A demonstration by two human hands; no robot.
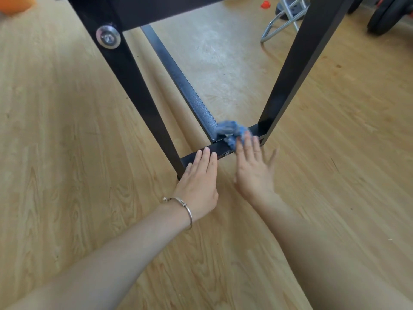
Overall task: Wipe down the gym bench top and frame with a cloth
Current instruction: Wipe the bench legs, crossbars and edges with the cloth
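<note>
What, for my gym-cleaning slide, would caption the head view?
Right hand presses a blue cloth onto the bench frame's lower crossbar; left hand rests flat on the same bar.

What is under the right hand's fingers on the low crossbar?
A bunched blue cloth, pressed on the crossbar by the right hand. The bar beneath the cloth is covered.

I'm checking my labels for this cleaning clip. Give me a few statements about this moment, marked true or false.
1. The right hand presses the blue cloth onto the low crossbar with straight fingers. True.
2. The left hand grips the cloth. False: it rests flat on the crossbar, holding nothing.
3. The bracelet is on the right wrist. False: it is on the left wrist.
4. A bolt with a washer sits high on one frame leg. True.
</note>
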